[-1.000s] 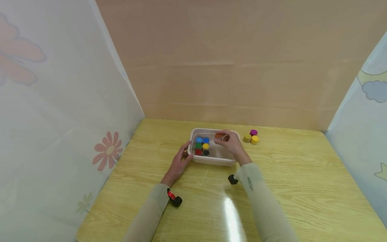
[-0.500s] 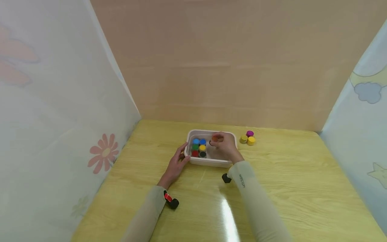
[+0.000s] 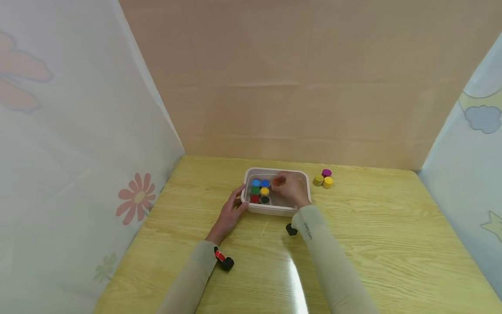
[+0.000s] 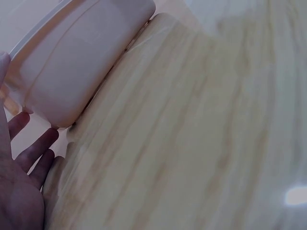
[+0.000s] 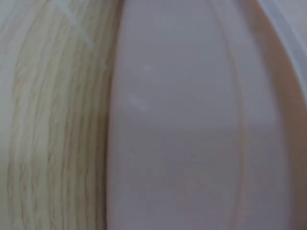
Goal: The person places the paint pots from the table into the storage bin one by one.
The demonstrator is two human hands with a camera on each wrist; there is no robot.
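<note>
Head: R hand w/ orange jar, sleeve txt "Let's Slim"

White box: open top, sitting flat.
Orange-topped pot: held inside the box, partly hidden.
Six colorful pots: upright, bunched in its left side.

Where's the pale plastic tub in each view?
Head: tub just below and right of centre, left hand at its left end.
Left wrist: upper left, outer wall only.
Right wrist: outer wall, centre to right edge, blurred.
Shared landmark: wood-grain tabletop, visible beside it in all three.
</note>
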